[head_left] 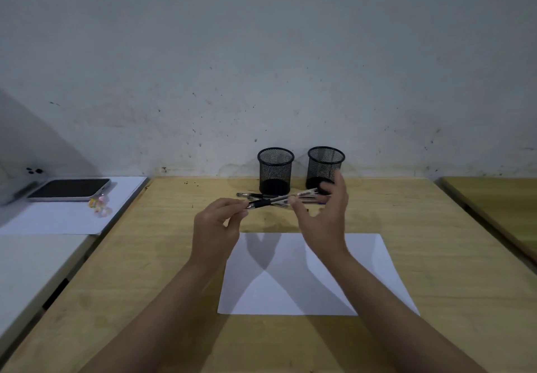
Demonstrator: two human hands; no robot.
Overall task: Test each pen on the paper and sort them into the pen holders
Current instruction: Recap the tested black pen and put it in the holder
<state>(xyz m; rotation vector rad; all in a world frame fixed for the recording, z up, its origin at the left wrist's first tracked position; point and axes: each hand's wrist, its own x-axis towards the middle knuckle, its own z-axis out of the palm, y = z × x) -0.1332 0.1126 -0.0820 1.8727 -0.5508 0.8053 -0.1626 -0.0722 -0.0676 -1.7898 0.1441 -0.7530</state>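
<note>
A pen point(279, 199) with a black grip hangs in the air above the far edge of the white paper point(369, 271). My left hand point(216, 227) pinches its tip end between thumb and fingers. My right hand point(325, 215) holds its other end, thumb under the barrel and fingers spread above it. Behind them, several more pens point(255, 195) lie in a loose pile on the wooden desk. Two black mesh pen holders stand against the wall, the left one point(275, 170) and the right one point(325, 166); no pens show above their rims.
A phone point(69, 189) lies on a white sheet point(58, 218) on the lower white table at the left, with a small yellow and pink trinket point(98, 205) beside it. Another wooden surface point(499, 198) adjoins at the right. The wall rises right behind the holders.
</note>
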